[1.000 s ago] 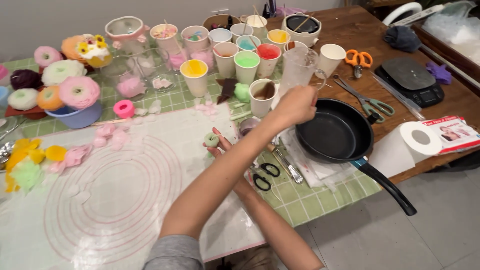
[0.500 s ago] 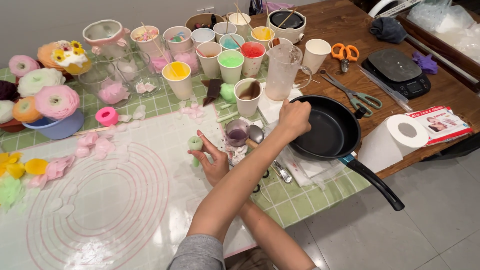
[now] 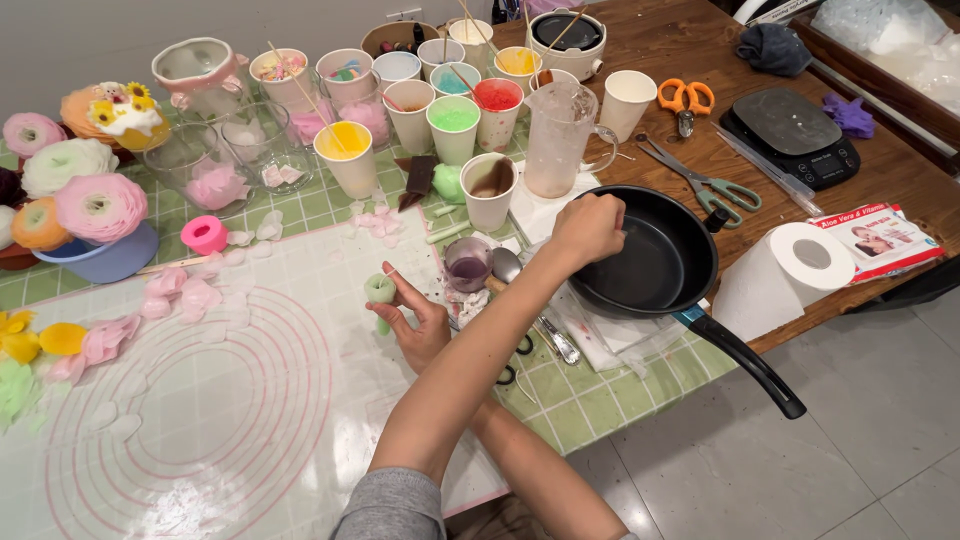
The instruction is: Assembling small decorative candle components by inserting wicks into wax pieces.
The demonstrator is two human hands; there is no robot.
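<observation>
Cluttered table (image 3: 300, 215): cups (image 3: 455, 125) crowd behind black pan (image 3: 650, 260).

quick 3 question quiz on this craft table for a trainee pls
1. Multiple choice: what does the right hand hold?
A) a small green piece
B) a glass jug
C) a paper roll
2. True or false: the left hand is at the rim of the black pan.
3. Fill in: the scissors lying next to the scale have ____ handles.

Key: 1 A; 2 true; 3 orange
</observation>
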